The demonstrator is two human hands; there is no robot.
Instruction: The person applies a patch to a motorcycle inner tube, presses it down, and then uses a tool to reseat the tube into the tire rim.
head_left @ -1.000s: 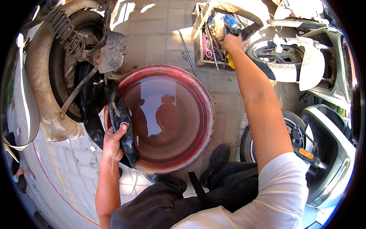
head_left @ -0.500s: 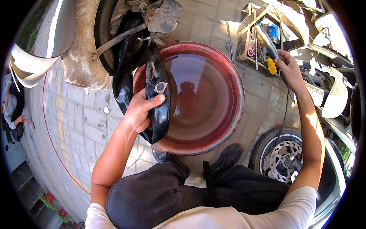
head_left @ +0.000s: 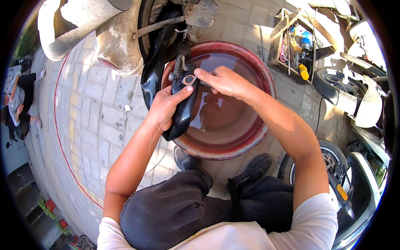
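Note:
My left hand [head_left: 163, 109] grips a black rubber inner tube [head_left: 182, 121], its thumb pressed on the tube just below a small patch [head_left: 186, 82] with an orange rim and dark centre. Close to the patch's right side, my right hand [head_left: 225, 82] is closed, with its thumb reaching the patch edge. A dark piece of the metal tool [head_left: 204, 83] shows under the right fingers. The rest of that tool is mostly hidden behind the tube and hand. Below both hands stands a red basin [head_left: 268, 121] of murky water.
A motorcycle wheel and dirty fender [head_left: 118, 41] stand at upper left. A wooden toolbox [head_left: 277, 62] holds tools and a blue can at upper right. Another wheel [head_left: 287, 168] lies at right. A red hose [head_left: 58, 121] crosses the paving; a person [head_left: 25, 96] is at far left.
My right hand has come left from beside the toolbox to the tube, bringing the metal tool. My left hand still holds the tube. The whole view has shifted slightly.

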